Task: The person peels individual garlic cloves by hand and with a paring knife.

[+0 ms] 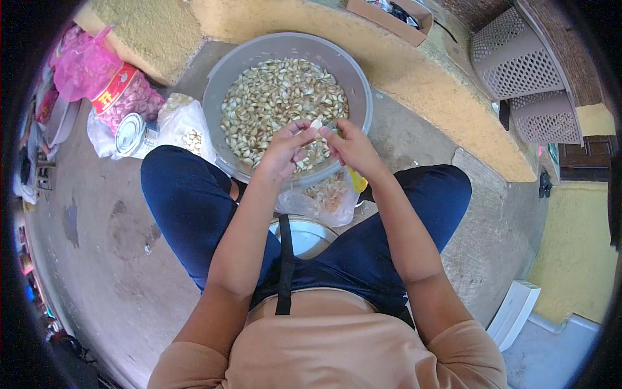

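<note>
A large grey tub [214, 123] holds many garlic cloves [285, 91] in a thick layer. Above its near side, my left hand [285, 149] is closed in a pinch on a pale garlic clove [316, 124]. My right hand [356, 150] is beside it, thumb and fingers pressed together close to the clove. What sits in the right fingers is too small to make out. Below the tub, between my legs, a clear plastic bag [304, 202] contains peelings [329, 193]. A yellow item [357, 181] shows next to my right wrist, partly hidden.
Left of the tub are a white plastic bag with peeled cloves [192, 139], a metal can [131, 134] and a pink mesh sack of garlic [133, 97]. A low yellow wall [447, 97] runs behind, with a cardboard box [395, 19] on it. Grey plastic crates [518, 65] stand right.
</note>
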Motion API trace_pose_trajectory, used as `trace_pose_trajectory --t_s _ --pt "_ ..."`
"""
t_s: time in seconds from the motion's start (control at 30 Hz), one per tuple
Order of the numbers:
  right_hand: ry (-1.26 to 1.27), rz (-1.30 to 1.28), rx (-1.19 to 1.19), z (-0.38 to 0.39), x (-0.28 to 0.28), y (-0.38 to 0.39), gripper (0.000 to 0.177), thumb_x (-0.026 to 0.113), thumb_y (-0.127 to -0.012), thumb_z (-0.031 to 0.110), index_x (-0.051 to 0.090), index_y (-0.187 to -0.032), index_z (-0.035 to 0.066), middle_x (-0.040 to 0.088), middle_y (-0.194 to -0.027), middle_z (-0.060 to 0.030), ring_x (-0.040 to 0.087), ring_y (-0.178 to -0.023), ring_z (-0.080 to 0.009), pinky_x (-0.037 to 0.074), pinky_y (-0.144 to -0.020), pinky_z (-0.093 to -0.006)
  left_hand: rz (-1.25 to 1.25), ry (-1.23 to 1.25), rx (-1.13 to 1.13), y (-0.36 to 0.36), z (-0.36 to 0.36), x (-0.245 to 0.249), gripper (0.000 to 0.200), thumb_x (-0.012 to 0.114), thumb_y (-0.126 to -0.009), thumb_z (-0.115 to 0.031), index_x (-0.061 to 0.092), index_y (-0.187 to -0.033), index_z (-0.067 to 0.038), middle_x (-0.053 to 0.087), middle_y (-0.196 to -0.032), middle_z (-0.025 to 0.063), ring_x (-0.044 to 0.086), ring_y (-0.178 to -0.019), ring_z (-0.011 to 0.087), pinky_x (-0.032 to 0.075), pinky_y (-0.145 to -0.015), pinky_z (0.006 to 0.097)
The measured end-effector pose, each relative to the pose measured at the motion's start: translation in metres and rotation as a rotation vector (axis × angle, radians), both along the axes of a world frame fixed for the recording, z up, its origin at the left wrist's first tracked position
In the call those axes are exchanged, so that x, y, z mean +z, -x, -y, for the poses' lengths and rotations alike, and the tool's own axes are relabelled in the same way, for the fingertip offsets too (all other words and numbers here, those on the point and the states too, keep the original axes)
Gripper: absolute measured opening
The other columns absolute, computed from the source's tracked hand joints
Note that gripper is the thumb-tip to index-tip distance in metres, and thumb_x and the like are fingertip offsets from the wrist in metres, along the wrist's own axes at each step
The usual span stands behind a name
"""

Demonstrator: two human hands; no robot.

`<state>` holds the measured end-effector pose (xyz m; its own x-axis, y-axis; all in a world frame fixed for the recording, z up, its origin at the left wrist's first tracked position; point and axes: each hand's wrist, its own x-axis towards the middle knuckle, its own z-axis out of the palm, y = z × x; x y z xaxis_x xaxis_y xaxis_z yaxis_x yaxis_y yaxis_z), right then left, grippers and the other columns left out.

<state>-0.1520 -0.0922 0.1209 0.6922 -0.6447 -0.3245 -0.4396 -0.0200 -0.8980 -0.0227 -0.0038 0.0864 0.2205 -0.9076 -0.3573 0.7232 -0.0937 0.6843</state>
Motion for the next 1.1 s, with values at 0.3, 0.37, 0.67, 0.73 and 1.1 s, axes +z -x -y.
trace_pose_trajectory --t_s 0.3,0.37,0.67,0.73,1.1 --pt "0.181 -0.029 0.034 0.004 -0.006 0.002 0.041 0.057 -0.076 0.040 0.052 -0.076 -0.001 0.052 -0.057 -0.0115 0.053 -0.054 -0.0186 0.040 -0.050 -0.0321 0.233 0.040 0.009 -0.002 0.000 0.000 0.027 0.062 -0.070 0.001 0.051 -0.093 -0.005 0.052 -0.086 0.0011 0.045 -0.058 0.0013 0.028 -0.039 0.0136" --pt "0.278 -0.035 0.050 0.004 -0.005 0.002 0.045 0.057 -0.075 0.043 0.053 -0.075 -0.002 0.053 -0.060 -0.0155 0.054 -0.058 -0.0238 0.040 -0.053 -0.0349 0.332 0.090 0.017 -0.001 0.002 0.000 0.028 0.062 -0.069 0.002 0.052 -0.095 -0.004 0.053 -0.086 0.0015 0.045 -0.058 0.0015 0.029 -0.040 0.0134" --pt "0.326 -0.049 0.080 0.006 -0.009 0.005 0.049 0.052 -0.077 0.045 0.054 -0.073 -0.003 0.054 -0.067 -0.0221 0.055 -0.063 -0.0324 0.040 -0.056 -0.0374 0.227 0.068 -0.138 -0.004 -0.004 0.009 0.033 0.063 -0.070 -0.004 0.052 -0.101 -0.003 0.054 -0.080 0.0007 0.038 -0.047 0.0000 0.026 -0.035 0.0131" --pt "0.322 -0.053 0.082 0.006 -0.013 0.005 0.048 0.051 -0.078 0.045 0.054 -0.073 -0.003 0.054 -0.066 -0.0206 0.055 -0.062 -0.0300 0.040 -0.055 -0.0368 0.199 0.062 -0.142 -0.004 -0.004 0.008 0.034 0.063 -0.070 -0.004 0.052 -0.102 -0.003 0.054 -0.080 0.0008 0.037 -0.046 -0.0001 0.025 -0.035 0.0130" --pt "-0.013 -0.110 0.033 0.000 0.007 0.002 0.045 0.049 -0.080 0.042 0.054 -0.073 -0.003 0.053 -0.060 -0.0120 0.052 -0.058 -0.0192 0.039 -0.053 -0.0328 1.032 0.034 -0.016 0.003 0.004 -0.006 0.027 0.061 -0.069 -0.002 0.056 -0.095 -0.002 0.058 -0.081 0.0049 0.050 -0.063 0.0043 0.038 -0.053 0.0161"
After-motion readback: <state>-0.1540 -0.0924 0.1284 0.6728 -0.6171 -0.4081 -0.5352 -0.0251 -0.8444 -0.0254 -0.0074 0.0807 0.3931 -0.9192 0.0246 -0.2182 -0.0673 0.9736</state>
